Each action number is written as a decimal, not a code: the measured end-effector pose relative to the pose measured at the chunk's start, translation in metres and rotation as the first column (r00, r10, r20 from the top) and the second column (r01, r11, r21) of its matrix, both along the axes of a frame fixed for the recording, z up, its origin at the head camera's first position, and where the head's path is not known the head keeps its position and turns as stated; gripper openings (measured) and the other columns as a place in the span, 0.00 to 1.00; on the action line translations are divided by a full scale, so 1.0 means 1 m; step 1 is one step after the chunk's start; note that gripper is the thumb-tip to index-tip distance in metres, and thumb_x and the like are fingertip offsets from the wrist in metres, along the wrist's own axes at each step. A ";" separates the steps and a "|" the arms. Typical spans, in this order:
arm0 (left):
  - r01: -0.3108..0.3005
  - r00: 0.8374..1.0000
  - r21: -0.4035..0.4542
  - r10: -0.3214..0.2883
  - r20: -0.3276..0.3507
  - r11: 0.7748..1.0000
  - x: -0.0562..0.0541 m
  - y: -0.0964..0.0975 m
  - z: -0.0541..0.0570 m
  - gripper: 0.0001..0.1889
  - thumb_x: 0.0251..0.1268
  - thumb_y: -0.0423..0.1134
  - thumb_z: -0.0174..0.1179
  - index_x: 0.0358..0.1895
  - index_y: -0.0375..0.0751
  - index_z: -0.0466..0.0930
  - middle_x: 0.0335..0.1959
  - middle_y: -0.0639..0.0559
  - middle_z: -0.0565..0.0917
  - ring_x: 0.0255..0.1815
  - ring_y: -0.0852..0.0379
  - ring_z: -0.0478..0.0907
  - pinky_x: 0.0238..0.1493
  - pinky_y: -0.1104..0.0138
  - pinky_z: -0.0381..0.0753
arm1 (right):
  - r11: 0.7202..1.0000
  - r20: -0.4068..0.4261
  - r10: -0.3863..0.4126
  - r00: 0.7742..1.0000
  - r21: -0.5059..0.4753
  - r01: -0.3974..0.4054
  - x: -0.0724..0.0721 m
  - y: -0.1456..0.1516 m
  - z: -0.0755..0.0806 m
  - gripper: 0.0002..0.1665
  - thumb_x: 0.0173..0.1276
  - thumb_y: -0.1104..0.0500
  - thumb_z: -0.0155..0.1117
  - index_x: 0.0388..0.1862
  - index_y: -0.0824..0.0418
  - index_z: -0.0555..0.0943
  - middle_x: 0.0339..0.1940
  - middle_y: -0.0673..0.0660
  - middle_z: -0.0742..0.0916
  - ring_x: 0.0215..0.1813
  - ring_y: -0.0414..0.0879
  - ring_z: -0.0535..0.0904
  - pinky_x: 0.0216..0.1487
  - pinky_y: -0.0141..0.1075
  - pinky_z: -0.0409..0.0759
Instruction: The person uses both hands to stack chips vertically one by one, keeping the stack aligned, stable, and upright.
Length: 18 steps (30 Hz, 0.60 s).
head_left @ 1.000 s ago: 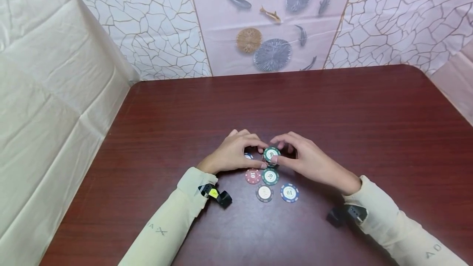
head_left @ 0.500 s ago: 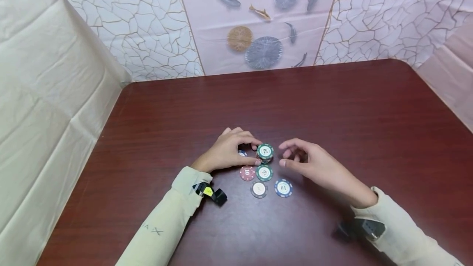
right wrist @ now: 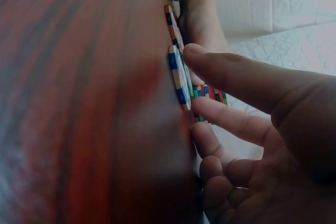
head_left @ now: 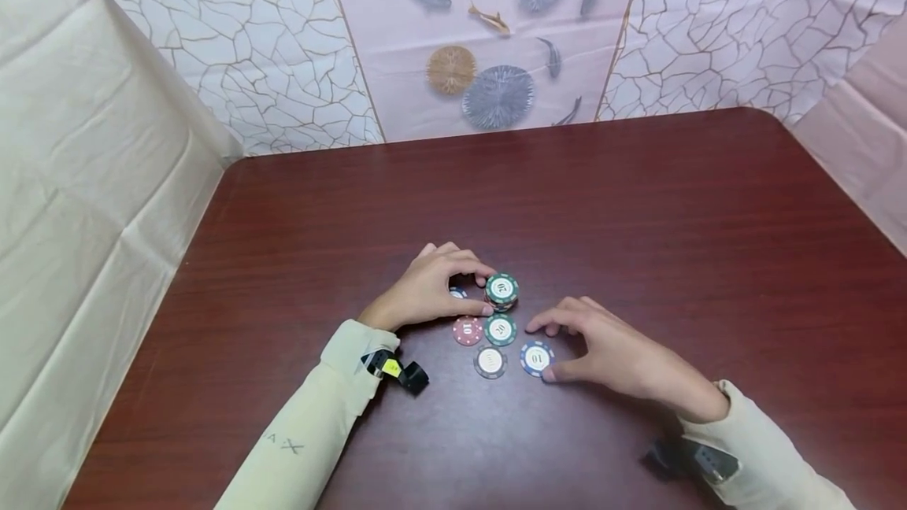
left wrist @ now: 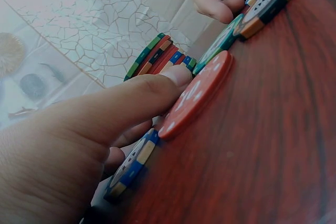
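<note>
My left hand [head_left: 431, 287] holds the side of a small stack of poker chips [head_left: 501, 290], its thumb and fingers at the rim; a green chip marked 20 lies on top. In the left wrist view the stack [left wrist: 157, 59] shows green, red and blue edges by the thumb. My right hand [head_left: 609, 351] is spread over the table beside a flat blue chip [head_left: 536, 357] marked 10. Its thumb is at the chip's near edge and the index finger beyond the far side. In the right wrist view the blue chip [right wrist: 179, 77] lies between thumb and index; firm contact cannot be told.
Loose chips lie flat in front of the stack: a red one [head_left: 468, 330], a green one [head_left: 500, 329] and a grey one [head_left: 490, 361]. Another blue chip [head_left: 457, 293] is partly hidden under the left hand. The dark red wooden table [head_left: 638, 203] meets patterned cloth behind.
My right hand has let go of the stack's top green chip, drawn away to the right, and come down toward the near blue chip. The left hand has stayed at the stack.
</note>
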State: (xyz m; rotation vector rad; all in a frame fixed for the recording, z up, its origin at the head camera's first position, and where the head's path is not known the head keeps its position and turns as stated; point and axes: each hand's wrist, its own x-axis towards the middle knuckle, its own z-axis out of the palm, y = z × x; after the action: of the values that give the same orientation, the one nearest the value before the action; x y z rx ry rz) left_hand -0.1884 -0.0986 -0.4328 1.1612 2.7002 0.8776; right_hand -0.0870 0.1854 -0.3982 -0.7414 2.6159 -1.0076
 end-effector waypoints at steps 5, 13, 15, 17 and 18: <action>-0.001 1.000 -0.010 0.001 -0.005 1.000 -0.001 0.000 -0.001 0.22 0.60 0.58 0.77 0.57 0.59 0.89 0.40 0.74 0.81 0.48 0.67 0.71 0.51 0.61 0.61 | 0.999 -0.051 0.011 0.999 0.047 -0.009 0.003 -0.002 -0.001 0.26 0.58 0.54 0.85 0.57 0.46 0.87 0.45 0.41 0.83 0.51 0.43 0.73 0.53 0.42 0.74; 0.005 1.000 -0.004 -0.005 -0.005 1.000 -0.002 0.002 0.001 0.23 0.61 0.57 0.77 0.58 0.59 0.89 0.41 0.73 0.81 0.49 0.66 0.71 0.51 0.60 0.61 | 0.998 -0.083 0.011 0.996 0.070 -0.005 0.007 -0.003 0.000 0.23 0.61 0.54 0.84 0.54 0.44 0.88 0.43 0.40 0.81 0.50 0.42 0.74 0.52 0.42 0.74; 0.000 1.000 -0.005 0.000 -0.002 1.000 -0.001 0.001 0.000 0.23 0.60 0.57 0.77 0.58 0.59 0.89 0.40 0.73 0.81 0.48 0.66 0.71 0.51 0.60 0.61 | 0.998 -0.079 0.028 0.996 0.065 -0.023 0.007 -0.004 0.000 0.23 0.62 0.56 0.83 0.55 0.43 0.87 0.44 0.40 0.81 0.51 0.41 0.75 0.53 0.43 0.76; -0.003 1.000 -0.005 0.003 -0.003 1.000 -0.001 -0.001 0.000 0.23 0.60 0.57 0.77 0.58 0.58 0.89 0.40 0.72 0.81 0.49 0.66 0.71 0.50 0.60 0.61 | 0.997 -0.092 0.053 0.994 0.060 -0.048 0.007 -0.005 -0.001 0.23 0.63 0.56 0.82 0.55 0.42 0.86 0.45 0.39 0.81 0.51 0.40 0.75 0.53 0.43 0.76; -0.004 1.000 -0.005 0.004 -0.004 1.000 0.000 -0.001 -0.001 0.23 0.60 0.57 0.77 0.58 0.58 0.89 0.40 0.72 0.81 0.49 0.66 0.71 0.50 0.60 0.61 | 0.996 -0.104 0.068 0.992 0.057 -0.062 0.007 -0.005 -0.001 0.24 0.63 0.57 0.81 0.55 0.42 0.85 0.44 0.38 0.81 0.49 0.39 0.76 0.52 0.43 0.76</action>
State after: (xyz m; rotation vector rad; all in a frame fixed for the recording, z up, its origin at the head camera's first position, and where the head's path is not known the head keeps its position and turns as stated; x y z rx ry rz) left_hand -0.1886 -0.0996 -0.4334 1.1587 2.7069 0.8694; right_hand -0.0799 0.1801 -0.3997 -0.8838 2.6769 -0.8989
